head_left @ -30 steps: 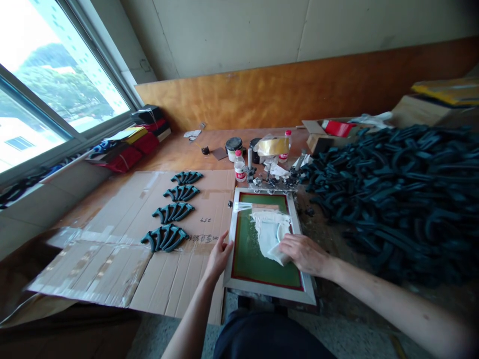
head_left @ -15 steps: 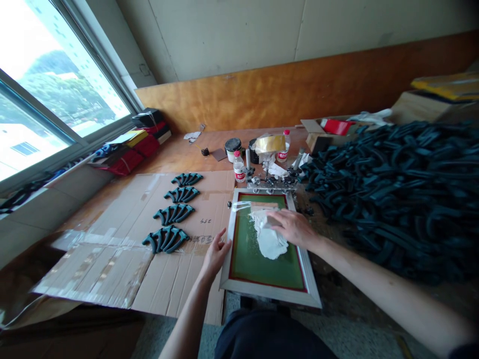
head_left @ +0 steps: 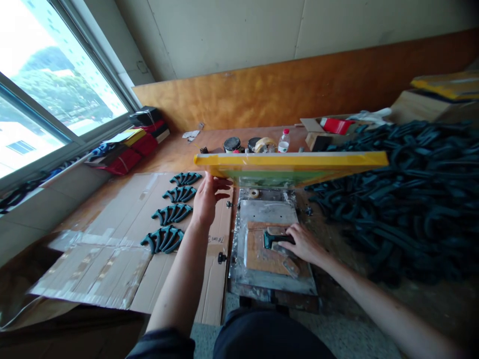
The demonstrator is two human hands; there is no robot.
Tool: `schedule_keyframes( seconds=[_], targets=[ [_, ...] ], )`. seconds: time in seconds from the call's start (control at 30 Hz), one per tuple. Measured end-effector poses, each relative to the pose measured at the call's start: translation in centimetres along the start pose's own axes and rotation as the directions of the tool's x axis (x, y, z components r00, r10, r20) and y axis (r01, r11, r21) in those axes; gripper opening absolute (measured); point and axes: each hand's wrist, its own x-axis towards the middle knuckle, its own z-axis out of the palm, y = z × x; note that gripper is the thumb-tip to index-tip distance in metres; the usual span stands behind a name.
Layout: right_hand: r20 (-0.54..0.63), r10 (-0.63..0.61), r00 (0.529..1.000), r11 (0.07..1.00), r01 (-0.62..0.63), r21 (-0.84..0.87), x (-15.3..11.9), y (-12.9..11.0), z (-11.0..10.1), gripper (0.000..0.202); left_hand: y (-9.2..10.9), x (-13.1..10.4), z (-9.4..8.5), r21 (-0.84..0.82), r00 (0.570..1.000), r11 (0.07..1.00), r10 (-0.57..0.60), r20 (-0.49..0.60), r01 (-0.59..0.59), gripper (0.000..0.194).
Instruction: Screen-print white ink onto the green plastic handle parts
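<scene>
A person's right hand (head_left: 304,244) grips the right end of a dark green piece (head_left: 276,240) lying on a wooden board (head_left: 258,260) atop a metal plate (head_left: 266,210), while the left hand (head_left: 205,200), thumb and fingers parted, is at the left corner of a raised, yellow-taped frame (head_left: 292,160); from where I stand, I cannot tell whether it touches. At left, 4 fans of similar pieces (head_left: 164,240) lie on a cardboard sheet (head_left: 112,214); at right spreads a large heap (head_left: 396,199).
</scene>
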Motion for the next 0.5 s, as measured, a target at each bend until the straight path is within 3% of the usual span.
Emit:
schedule_keyframes(
  seconds=[0.1, 0.17, 0.2, 0.23, 0.27, 0.3, 0.33, 0.4, 0.43, 0.5],
  targets=[
    [0.060, 0.099, 0.993, 0.994, -0.101, 0.032, -0.4, -2.4, 1.6, 0.013, -1.5, -1.6, 0.7, -0.024, 0.993, 1.000, -0.017, -0.113, 0.014, 0.057],
    [0.028, 0.206, 0.978, 0.971, -0.208, 0.121, -0.4, -4.6, 1.2, 0.012, -4.2, -5.0, 1.2, -0.016, 0.969, 0.972, -0.236, -0.080, 0.235, 0.060],
    [-0.026, 0.239, 0.971, 0.958, -0.231, 0.169, -0.5, -5.9, 0.8, 0.012, -6.0, -7.2, 1.5, 0.019, 0.908, 0.908, -0.419, -0.004, 0.419, 0.064],
    [-0.096, 0.244, 0.965, 0.954, -0.220, 0.205, -0.8, -7.5, 0.5, 0.013, -7.8, -9.4, 1.8, 0.075, 0.799, 0.804, -0.594, 0.096, 0.590, 0.068],
    [-0.160, 0.207, 0.965, 0.960, -0.169, 0.224, -1.1, -9.1, 0.3, 0.013, -9.5, -11.5, 2.0, 0.097, 0.712, 0.724, -0.689, 0.137, 0.683, 0.070],
    [-0.198, 0.121, 0.973, 0.971, -0.075, 0.227, -1.6, -10.7, 0.3, 0.012, -11.1, -13.3, 2.1, 0.060, 0.679, 0.692, -0.719, 0.151, 0.720, 0.070],
    [-0.198, -0.006, 0.980, 0.974, 0.051, 0.223, -1.9, -11.9, 0.3, 0.011, -12.4, -14.6, 1.9, 0.025, 0.668, 0.676, -0.733, 0.128, 0.737, 0.068],
    [-0.128, -0.267, 0.955, 0.931, 0.289, 0.220, -2.4, -12.4, 0.0, 0.008, -14.1, -15.8, 0.2, -0.017, 0.689, 0.689, -0.725, -0.005, 0.725, 0.066],
    [-0.096, -0.333, 0.938, 0.914, 0.346, 0.212, -2.5, -11.3, -0.4, 0.007, -14.6, -15.7, -1.3, 0.016, 0.694, 0.696, -0.714, -0.093, 0.718, 0.066],
    [-0.079, -0.272, 0.959, 0.952, 0.280, 0.127, -2.4, -6.5, -2.1, 0.013, -15.4, -14.7, -5.6, 0.203, 0.716, 0.687, -0.653, -0.248, 0.697, 0.067]
  ],
)
